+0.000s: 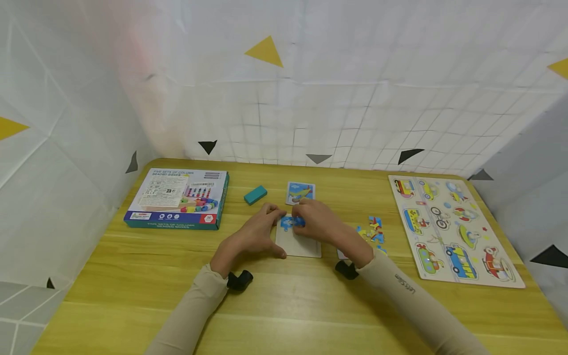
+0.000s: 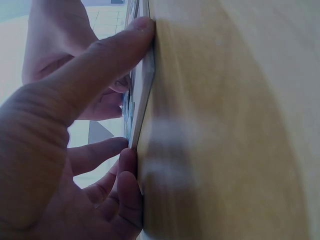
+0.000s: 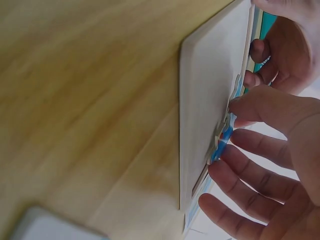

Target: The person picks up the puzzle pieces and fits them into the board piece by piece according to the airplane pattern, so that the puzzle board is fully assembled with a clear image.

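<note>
My left hand [image 1: 255, 230] grips the left side of a pale wooden jigsaw tray [image 1: 299, 246], its thumb at the near left corner and its fingertips by the far left one. Against the tray's far edge lies a blue jigsaw piece [image 1: 286, 223]. My right hand [image 1: 318, 223] reaches over the tray, thumb and fingers pinching another blue jigsaw piece [image 3: 223, 141] beside the first. Fingers partly cover that piece in the head view. Just beyond the tray lies a small picture card [image 1: 306, 189] with a yellow aircraft on blue, partly overlapped by the right hand.
Several loose jigsaw pieces [image 1: 376, 229] lie right of the tray, near the right forearm. A teal block [image 1: 255, 195] sits behind the left hand. The beaded-boxes carton [image 1: 177, 199] stands at the left, and a large vehicle puzzle board [image 1: 454, 231] lies at the right.
</note>
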Motion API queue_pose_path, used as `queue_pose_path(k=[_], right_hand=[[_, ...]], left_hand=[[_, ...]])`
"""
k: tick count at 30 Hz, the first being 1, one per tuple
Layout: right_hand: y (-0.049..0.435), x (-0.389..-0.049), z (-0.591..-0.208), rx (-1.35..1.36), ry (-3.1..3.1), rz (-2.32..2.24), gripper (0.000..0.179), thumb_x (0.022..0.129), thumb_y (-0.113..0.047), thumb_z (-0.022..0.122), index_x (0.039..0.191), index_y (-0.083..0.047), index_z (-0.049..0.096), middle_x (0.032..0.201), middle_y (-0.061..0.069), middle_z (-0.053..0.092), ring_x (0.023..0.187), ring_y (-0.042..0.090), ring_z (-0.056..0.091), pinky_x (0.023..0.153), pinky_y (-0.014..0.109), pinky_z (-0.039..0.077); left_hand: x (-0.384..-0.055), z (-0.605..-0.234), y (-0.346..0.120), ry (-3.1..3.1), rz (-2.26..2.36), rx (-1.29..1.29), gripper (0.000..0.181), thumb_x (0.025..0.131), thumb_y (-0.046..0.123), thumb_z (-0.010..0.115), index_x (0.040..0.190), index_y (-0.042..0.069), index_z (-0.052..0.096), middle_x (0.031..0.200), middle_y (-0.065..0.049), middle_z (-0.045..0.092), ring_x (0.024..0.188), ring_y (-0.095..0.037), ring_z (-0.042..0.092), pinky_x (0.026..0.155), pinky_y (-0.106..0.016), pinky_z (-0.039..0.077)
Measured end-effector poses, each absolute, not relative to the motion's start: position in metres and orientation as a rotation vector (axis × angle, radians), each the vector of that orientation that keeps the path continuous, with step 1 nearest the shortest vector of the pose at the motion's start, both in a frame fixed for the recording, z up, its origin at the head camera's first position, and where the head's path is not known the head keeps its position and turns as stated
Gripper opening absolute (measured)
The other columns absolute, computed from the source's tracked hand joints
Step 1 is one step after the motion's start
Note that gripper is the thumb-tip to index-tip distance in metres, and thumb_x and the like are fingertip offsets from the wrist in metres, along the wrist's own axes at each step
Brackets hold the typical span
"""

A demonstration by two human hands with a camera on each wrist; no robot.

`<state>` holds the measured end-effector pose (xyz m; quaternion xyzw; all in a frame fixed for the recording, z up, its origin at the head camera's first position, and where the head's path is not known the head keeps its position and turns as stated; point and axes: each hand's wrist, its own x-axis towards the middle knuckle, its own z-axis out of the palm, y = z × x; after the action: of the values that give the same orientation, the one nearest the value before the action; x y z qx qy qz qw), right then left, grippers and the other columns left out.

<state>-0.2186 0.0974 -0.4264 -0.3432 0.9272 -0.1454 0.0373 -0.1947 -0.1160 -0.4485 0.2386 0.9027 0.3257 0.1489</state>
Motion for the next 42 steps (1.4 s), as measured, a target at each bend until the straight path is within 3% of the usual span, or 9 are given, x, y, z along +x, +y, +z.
queue_pose_path(k=[22, 42], right_hand=[[0.090, -0.219, -0.426, -1.054, 2.884, -0.424, 0.016, 0.084, -0.019, 0.081, 0.089, -0.006, 0.073, 0.087, 0.004, 0.063, 0.071, 0.015, 0.052, 0.062, 0.032, 0.047], [0.086, -0.220, -0.424, -1.025, 2.864, -0.421, 0.011, 0.087, -0.015, 0.079, 0.089, -0.006, 0.075, 0.087, 0.004, 0.066, 0.076, 0.016, 0.055, 0.065, 0.032, 0.049]], left_hand=[[-0.195, -0.449, -0.117, 2.600, 0.920, 0.667, 0.106, 0.064, 0.043, 0.095, 0.152, 0.012, 0.043, 0.146, -0.004, 0.034, 0.117, -0.017, 0.049, 0.103, -0.037, 0.043], [-0.195, -0.449, -0.116, 2.591, 0.938, 0.666, 0.105, 0.065, 0.040, 0.095, 0.151, 0.012, 0.042, 0.145, -0.004, 0.034, 0.116, -0.017, 0.050, 0.102, -0.035, 0.043]])
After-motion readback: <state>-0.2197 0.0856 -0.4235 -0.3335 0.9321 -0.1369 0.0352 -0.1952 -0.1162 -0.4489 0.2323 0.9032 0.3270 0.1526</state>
